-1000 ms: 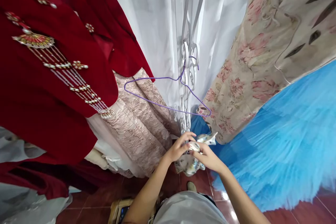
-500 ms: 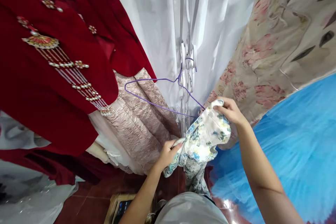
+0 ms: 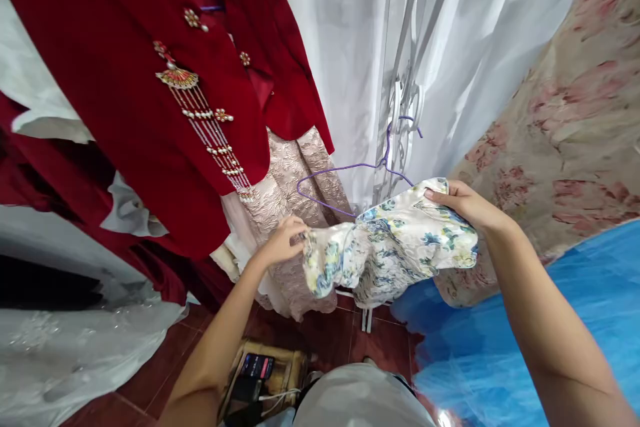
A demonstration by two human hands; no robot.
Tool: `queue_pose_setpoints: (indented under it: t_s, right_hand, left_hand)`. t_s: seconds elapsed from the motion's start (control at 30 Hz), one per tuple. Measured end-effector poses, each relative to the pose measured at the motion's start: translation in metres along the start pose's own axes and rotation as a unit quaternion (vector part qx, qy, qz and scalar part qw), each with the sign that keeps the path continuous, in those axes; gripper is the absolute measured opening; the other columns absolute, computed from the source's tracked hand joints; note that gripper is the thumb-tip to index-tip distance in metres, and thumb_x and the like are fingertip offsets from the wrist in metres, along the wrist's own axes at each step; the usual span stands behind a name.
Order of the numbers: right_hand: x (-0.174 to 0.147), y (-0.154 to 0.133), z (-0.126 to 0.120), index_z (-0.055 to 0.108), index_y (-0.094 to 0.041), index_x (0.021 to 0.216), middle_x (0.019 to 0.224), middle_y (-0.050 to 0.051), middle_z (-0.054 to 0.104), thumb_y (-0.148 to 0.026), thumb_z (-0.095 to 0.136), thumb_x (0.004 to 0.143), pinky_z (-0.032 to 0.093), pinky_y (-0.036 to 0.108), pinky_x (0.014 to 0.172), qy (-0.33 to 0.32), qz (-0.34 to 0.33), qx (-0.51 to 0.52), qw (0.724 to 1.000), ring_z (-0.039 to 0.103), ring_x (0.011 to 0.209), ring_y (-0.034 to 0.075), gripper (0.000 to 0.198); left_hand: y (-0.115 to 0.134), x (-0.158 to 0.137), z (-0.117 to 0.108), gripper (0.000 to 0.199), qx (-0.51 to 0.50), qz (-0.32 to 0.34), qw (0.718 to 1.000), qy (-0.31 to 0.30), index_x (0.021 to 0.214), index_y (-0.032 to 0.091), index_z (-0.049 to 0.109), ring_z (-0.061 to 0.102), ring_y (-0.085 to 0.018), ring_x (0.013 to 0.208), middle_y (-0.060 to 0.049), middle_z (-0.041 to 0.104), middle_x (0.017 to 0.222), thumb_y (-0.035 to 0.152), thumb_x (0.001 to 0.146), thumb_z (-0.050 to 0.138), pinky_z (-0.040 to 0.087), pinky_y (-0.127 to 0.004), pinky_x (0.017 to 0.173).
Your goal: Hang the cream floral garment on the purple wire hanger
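Note:
A white garment with blue and yellow flowers (image 3: 395, 240) is stretched sideways between my two hands. My left hand (image 3: 285, 240) pinches its left edge, fingers closed. At the upper right corner my right hand (image 3: 463, 202) grips the cloth, thumb on top. A purple wire hanger (image 3: 345, 167) hooks onto a white chain-like hanging strip (image 3: 395, 127) behind. The hanger's right arm passes behind or into the garment; the cloth hides which.
On the left hangs a red jacket (image 3: 215, 80) with beaded ornaments above a pale pink brocade skirt (image 3: 290, 180). A floral beige fabric (image 3: 550, 140) and blue tulle (image 3: 540, 320) are at the right. A wooden stool (image 3: 290, 367) holding a phone (image 3: 257, 365) stands below.
My left hand has moved left and up, spreading the garment wider and more level. My right hand still grips its corner. The view has shifted left.

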State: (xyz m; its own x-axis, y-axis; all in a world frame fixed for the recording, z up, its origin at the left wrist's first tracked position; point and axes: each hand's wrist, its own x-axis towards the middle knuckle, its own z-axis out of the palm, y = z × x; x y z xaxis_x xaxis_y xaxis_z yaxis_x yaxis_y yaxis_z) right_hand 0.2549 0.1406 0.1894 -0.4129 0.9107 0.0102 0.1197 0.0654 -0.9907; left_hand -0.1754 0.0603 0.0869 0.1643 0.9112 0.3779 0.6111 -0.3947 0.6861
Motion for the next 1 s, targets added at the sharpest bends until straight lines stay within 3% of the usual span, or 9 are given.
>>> queue_pose_setpoints:
  t_s: [0.17, 0.27, 0.33, 0.4, 0.5, 0.67, 0.8, 0.9, 1.0]
  right_hand:
    - [0.001, -0.003, 0.002, 0.072, -0.016, 0.073, 0.067, 0.004, 0.071, -0.057, 0.089, 0.062, 0.049, 0.025, 0.046, 0.039, -0.011, -0.022, 0.999, 0.061, 0.053, 0.016, 0.046]
    - [0.004, -0.002, 0.004, 0.073, -0.015, 0.077, 0.069, 0.004, 0.072, -0.058, 0.090, 0.060, 0.051, 0.027, 0.048, 0.063, -0.013, -0.022, 0.998, 0.063, 0.054, 0.018, 0.049]
    - [0.004, 0.000, 0.004, 0.073, -0.014, 0.080, 0.072, 0.006, 0.072, -0.059, 0.087, 0.063, 0.052, 0.028, 0.050, 0.067, -0.012, -0.031, 0.997, 0.064, 0.058, 0.019, 0.050]
    - [0.001, 0.005, 0.004, 0.074, -0.016, 0.090, 0.079, 0.006, 0.073, -0.060, 0.083, 0.068, 0.053, 0.028, 0.055, 0.088, -0.042, -0.057, 0.994, 0.066, 0.065, 0.019, 0.050]
    - [-0.013, 0.022, 0.008, 0.071, -0.020, 0.108, 0.094, 0.006, 0.072, -0.056, 0.080, 0.075, 0.053, 0.027, 0.066, 0.206, -0.129, -0.117, 0.963, 0.066, 0.080, 0.020, 0.050]
    - [-0.049, 0.049, 0.022, 0.059, -0.020, 0.066, 0.059, -0.001, 0.051, -0.056, 0.065, 0.088, 0.036, 0.025, 0.052, 0.340, -0.168, -0.219, 0.899, 0.046, 0.056, 0.014, 0.042]
    - [-0.056, 0.019, 0.029, 0.055, -0.021, 0.062, 0.055, -0.002, 0.042, -0.057, 0.068, 0.086, 0.027, 0.025, 0.046, 0.387, -0.192, -0.220, 0.875, 0.036, 0.052, 0.012, 0.045]
    - [-0.054, -0.022, 0.044, 0.057, -0.020, 0.063, 0.055, -0.002, 0.044, -0.058, 0.070, 0.086, 0.026, 0.025, 0.044, 0.320, -0.159, -0.168, 0.919, 0.037, 0.050, 0.012, 0.045]
    - [-0.061, -0.041, 0.081, 0.063, -0.020, 0.074, 0.062, 0.000, 0.053, -0.059, 0.063, 0.092, 0.035, 0.023, 0.045, 0.142, -0.124, -0.094, 0.978, 0.045, 0.052, 0.012, 0.043]
  left_hand:
    - [0.002, 0.081, -0.052, 0.026, 0.016, 0.012, 0.996, 0.087, 0.077, 0.023, 0.075, 0.057, -0.028, 0.092, -0.005, 0.063, 0.081, 0.004, 0.063, 0.064, 0.044, -0.043, 0.099]
    - [0.037, 0.123, -0.067, 0.023, -0.069, 0.057, 0.990, 0.112, 0.070, 0.020, 0.070, 0.059, -0.026, 0.090, -0.005, 0.064, 0.077, -0.002, 0.065, 0.063, 0.046, -0.040, 0.096]
    - [0.066, 0.137, -0.066, 0.023, -0.165, 0.081, 0.979, 0.090, 0.079, 0.018, 0.070, 0.063, -0.024, 0.095, -0.007, 0.069, 0.091, -0.002, 0.068, 0.068, 0.049, -0.037, 0.094]
    - [0.089, 0.138, -0.058, 0.035, -0.245, 0.096, 0.963, 0.053, 0.098, 0.020, 0.071, 0.065, -0.024, 0.105, -0.009, 0.069, 0.113, 0.001, 0.069, 0.076, 0.051, -0.036, 0.094]
    - [0.100, 0.127, -0.041, 0.054, -0.262, 0.099, 0.959, 0.031, 0.116, 0.024, 0.068, 0.062, -0.026, 0.120, -0.009, 0.064, 0.131, 0.006, 0.068, 0.083, 0.049, -0.036, 0.103]
    - [0.075, 0.109, -0.021, 0.014, -0.155, 0.065, 0.984, 0.052, 0.094, 0.020, 0.075, 0.066, -0.026, 0.098, -0.006, 0.075, 0.098, 0.021, 0.080, 0.077, 0.048, -0.032, 0.095]
    - [0.063, 0.113, -0.025, 0.010, -0.050, 0.105, 0.987, 0.115, 0.093, 0.021, 0.076, 0.065, -0.024, 0.088, -0.004, 0.075, 0.092, 0.023, 0.087, 0.068, 0.045, -0.027, 0.082]
    - [0.049, 0.119, -0.024, 0.011, -0.039, 0.077, 0.987, 0.135, 0.091, 0.021, 0.076, 0.062, -0.023, 0.080, -0.004, 0.072, 0.084, 0.016, 0.084, 0.069, 0.043, -0.026, 0.075]
    - [0.028, 0.114, -0.001, 0.012, -0.174, -0.028, 0.971, 0.163, 0.083, 0.019, 0.074, 0.062, -0.024, 0.078, -0.006, 0.068, 0.074, 0.009, 0.077, 0.074, 0.044, -0.027, 0.073]
